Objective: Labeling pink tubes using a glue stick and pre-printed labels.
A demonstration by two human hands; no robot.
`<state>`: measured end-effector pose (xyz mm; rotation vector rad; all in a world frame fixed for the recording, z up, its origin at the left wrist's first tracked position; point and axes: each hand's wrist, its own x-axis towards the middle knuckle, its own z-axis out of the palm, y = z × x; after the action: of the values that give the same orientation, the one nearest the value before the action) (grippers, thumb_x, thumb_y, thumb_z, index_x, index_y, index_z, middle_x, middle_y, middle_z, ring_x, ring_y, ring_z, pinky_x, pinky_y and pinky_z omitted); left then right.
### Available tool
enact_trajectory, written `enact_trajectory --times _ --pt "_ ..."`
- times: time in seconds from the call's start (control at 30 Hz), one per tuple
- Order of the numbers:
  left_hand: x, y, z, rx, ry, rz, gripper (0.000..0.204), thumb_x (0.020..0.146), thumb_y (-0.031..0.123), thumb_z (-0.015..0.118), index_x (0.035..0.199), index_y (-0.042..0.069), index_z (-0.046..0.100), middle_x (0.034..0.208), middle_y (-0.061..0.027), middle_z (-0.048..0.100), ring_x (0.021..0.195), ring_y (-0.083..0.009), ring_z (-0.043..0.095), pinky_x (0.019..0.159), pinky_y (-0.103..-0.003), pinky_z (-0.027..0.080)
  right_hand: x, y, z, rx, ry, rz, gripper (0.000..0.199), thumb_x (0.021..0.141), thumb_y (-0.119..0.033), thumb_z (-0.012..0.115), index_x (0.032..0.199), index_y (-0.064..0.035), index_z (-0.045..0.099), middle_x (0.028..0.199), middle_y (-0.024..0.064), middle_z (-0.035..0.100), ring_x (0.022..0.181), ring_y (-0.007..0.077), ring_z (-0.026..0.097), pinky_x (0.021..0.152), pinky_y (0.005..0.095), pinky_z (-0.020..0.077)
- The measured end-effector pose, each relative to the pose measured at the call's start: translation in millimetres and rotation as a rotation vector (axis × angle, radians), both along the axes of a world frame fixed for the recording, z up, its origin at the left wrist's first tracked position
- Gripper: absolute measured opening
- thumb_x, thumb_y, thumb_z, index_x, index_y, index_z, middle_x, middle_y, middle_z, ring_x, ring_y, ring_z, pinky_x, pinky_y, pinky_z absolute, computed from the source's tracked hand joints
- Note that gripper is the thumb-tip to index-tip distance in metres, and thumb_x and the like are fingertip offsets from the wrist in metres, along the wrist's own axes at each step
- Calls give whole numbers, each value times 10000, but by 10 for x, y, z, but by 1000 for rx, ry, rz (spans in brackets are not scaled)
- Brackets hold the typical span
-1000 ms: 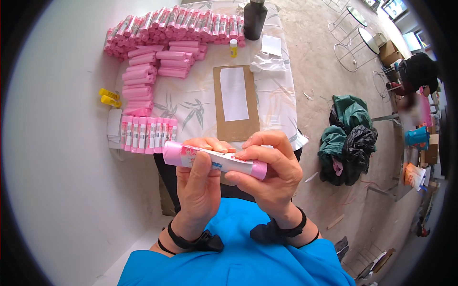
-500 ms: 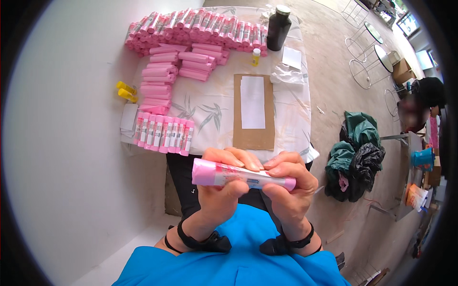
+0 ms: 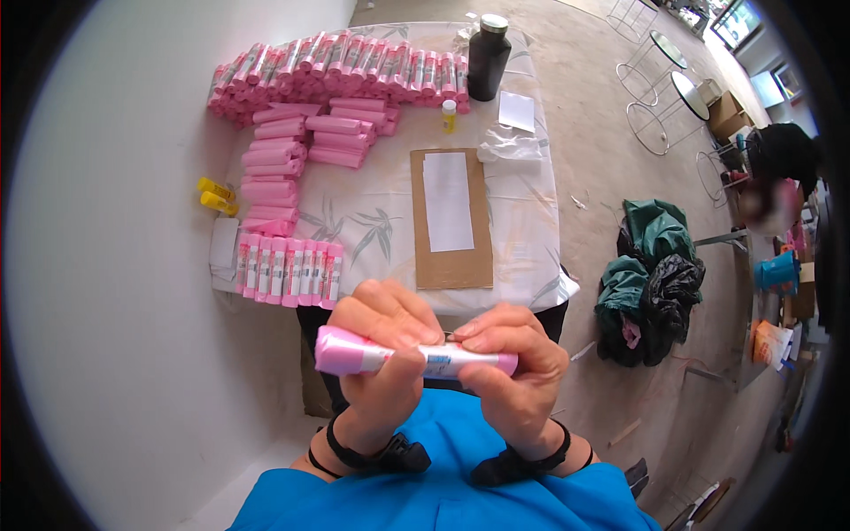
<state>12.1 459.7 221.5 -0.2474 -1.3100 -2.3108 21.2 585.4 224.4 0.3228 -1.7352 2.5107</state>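
**Two hands hold one pink tube sideways**

The left hand [image 3: 382, 341] is curled around the fat pink end of the pink tube [image 3: 412, 358]. Its fingers fold over the top and its thumb goes underneath, so it grips the tube tight. The tube lies flat and sideways, close to the person's chest and above the blue shirt [image 3: 434, 487]. Its long way runs from left to right. The wide end sticks out a little past the left hand.

The middle of the tube shows a white label with some blue on it. The fingertips of both hands meet on top there, almost touching each other.

The right hand [image 3: 513, 376] holds the thin end of the tube. Its fingers press down from above and its thumb pushes from below, so it pinches the tube. A small bit of pink pokes out past this hand on the right. Both hands are equally near the tube, because both hold it already. Each wrist has a black band.

Farther away, the desk [image 3: 531, 221] has a leafy cloth on it. A row of pink tubes [image 3: 288, 270] lies side by side at its near left edge, well apart from the hands. A big heap of pink tubes [image 3: 336, 80] fills the far left part. A brown cardboard sheet [image 3: 450, 221] with white paper on it lies in the middle. A dark bottle [image 3: 489, 55] stands at the far edge.
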Motion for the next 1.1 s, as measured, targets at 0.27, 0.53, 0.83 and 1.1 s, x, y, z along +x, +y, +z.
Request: enact_trajectory --times 0.27,0.53,0.83,1.1 --pt "-125 -3 62 29 23 -39 172 858 76 672 841 105 503 803 -56 534 695 -181 525 608 -290 441 -10 -62 15 -9 15 -37 253 700 47 793 929 10 692 980 156 672 876 208 640 756 299 504" --pt "-189 0 -150 290 -287 -159 227 959 323 585 1053 122 538 1049 -69 555 927 -172 539 817 -318 442 -241 -242 -166 366 278 -363 255 688 52 798 910 -5 689 951 108 665 822 200 631 743 289 508" --pt "-110 94 204 264 -550 -322 512 1032 382 416 1409 48 323 1015 -80 565 1037 -208 559 977 -380 438 -186 -177 -149 882 824 -526 328 681 -11 842 978 -37 703 1086 60 615 948 228 634 780 296 574" --pt "-57 181 283 306 -441 -396 451 1048 447 258 1193 45 401 848 -43 485 855 -165 495 914 -354 430 -82 -40 -158 934 931 -553 208 764 -87 774 949 -46 687 1095 64 594 962 247 583 770 344 508"
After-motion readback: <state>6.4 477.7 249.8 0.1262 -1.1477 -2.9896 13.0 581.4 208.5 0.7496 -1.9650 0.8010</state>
